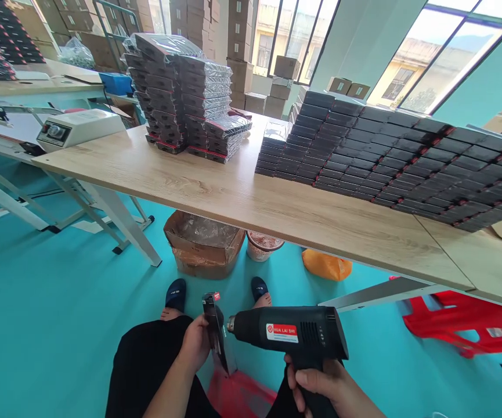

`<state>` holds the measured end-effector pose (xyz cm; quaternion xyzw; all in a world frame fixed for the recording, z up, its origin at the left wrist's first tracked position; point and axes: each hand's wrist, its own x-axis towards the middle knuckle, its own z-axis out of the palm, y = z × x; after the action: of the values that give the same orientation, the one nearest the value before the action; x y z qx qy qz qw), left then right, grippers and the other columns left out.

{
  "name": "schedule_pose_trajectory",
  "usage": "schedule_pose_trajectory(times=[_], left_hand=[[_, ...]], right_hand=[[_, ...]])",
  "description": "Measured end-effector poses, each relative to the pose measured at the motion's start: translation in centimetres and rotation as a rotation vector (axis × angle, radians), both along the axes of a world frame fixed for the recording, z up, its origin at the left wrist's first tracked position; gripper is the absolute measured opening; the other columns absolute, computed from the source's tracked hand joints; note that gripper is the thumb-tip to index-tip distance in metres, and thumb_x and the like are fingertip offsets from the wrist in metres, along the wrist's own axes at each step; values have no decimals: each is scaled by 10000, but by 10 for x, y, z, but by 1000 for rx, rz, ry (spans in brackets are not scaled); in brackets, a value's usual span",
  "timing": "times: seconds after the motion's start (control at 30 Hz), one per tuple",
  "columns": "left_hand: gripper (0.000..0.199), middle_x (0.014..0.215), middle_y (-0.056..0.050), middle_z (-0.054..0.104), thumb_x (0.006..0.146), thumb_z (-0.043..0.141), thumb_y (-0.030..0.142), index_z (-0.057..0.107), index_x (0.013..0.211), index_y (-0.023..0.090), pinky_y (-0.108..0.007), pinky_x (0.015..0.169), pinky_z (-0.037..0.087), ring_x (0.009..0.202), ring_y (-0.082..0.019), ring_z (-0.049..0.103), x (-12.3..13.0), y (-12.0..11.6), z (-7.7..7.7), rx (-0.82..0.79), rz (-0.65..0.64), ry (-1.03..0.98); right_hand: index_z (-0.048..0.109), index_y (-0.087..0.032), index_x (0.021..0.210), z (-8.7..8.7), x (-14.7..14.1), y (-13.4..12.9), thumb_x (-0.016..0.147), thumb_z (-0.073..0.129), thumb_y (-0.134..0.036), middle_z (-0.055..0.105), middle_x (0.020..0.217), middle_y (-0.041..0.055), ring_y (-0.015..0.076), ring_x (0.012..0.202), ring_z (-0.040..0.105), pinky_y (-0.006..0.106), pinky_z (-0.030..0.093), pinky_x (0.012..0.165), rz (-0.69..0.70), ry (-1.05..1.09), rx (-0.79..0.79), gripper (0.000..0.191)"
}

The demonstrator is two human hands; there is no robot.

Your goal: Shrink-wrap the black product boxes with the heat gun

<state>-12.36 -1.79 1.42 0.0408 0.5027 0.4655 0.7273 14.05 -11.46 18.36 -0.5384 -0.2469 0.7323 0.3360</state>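
Note:
My right hand (320,386) is wrapped round the handle of a black heat gun (289,332) with a red and white label. Its metal nozzle points left, close to a thin black box (216,331). My left hand (196,342) grips that box by its left side, holding it on edge above my lap. A small red mark shows at the box's top corner. Whether the nozzle touches the box I cannot tell.
Ahead stands a wooden table (216,186) bearing stacks of film-wrapped boxes (163,93) and a long wall of black boxes (390,157). A sealing machine (80,128) is at left. Below are a cardboard box (202,255), a bin (262,247), an orange bag (327,266) and red stools (459,322).

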Motion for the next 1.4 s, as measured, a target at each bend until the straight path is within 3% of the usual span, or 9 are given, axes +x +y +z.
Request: schedule_pose_trajectory(times=[0.1,0.27,0.4,0.63,0.87,1.03,1.2,1.33,1.4], left_hand=[[88,502,25,509,517,537,173,555,598,200,-267,419,355,431,-156,487,5,-2,2,-23,-64,59],[130,512,21,530,509,540,208,587,630,197,-294,488,422,482,-176,530,9,-6,9,13,-159,110],[308,586,27,597,527,536,201,669,805,184,-297,540,444,544,-182,568,6,-6,10,145,-190,145],[404,884,-40,750,553,577,261,708,930,200,-386,800,540,844,-247,683,3,5,-1,423,-259,587],[387,1076,-60,744,589,542,151,758,897,243,-464,1035,470,1100,-268,662,2,5,-20,666,-328,998],[412,1121,-74,737,619,553,108,767,936,261,-513,1050,455,1128,-280,657,-2,3,-26,685,-370,1107],[444,1122,-74,736,610,546,74,771,939,270,-532,1062,438,1126,-277,658,-2,4,-32,682,-364,1179],[404,1104,-70,737,618,566,100,773,919,272,-527,1056,449,1123,-279,657,-1,5,-32,683,-340,1150],[392,1111,-75,736,617,561,121,773,914,262,-509,1053,457,1139,-283,652,-3,5,-31,668,-308,1108]], right_hand=[[695,-123,1005,8,-7,10,704,800,-403,682,792,55,161,608,603,273,465,526,-46,-2,28,425],[701,-113,1000,10,-10,26,696,815,-412,683,790,55,159,589,605,269,467,498,-63,-9,81,441],[699,-116,999,12,-2,30,727,800,-389,682,799,52,160,620,611,263,475,505,-63,-18,85,399],[700,-128,982,20,28,29,733,785,-377,685,800,43,149,622,605,254,476,510,-97,-97,31,362],[673,-108,1007,25,11,32,724,741,-374,678,787,55,164,608,611,269,467,511,104,-115,114,394],[649,-121,931,32,-6,45,684,707,-328,604,619,-3,157,554,564,276,461,503,200,-221,78,327],[632,-150,875,39,-16,50,657,687,-331,595,673,-12,156,578,571,277,474,501,225,-297,99,288],[641,-138,870,30,-18,51,678,684,-315,571,548,-24,164,548,555,282,469,498,275,-305,97,264],[658,-133,918,23,-13,52,695,701,-336,614,605,-3,172,578,583,279,480,503,177,-314,138,304]])
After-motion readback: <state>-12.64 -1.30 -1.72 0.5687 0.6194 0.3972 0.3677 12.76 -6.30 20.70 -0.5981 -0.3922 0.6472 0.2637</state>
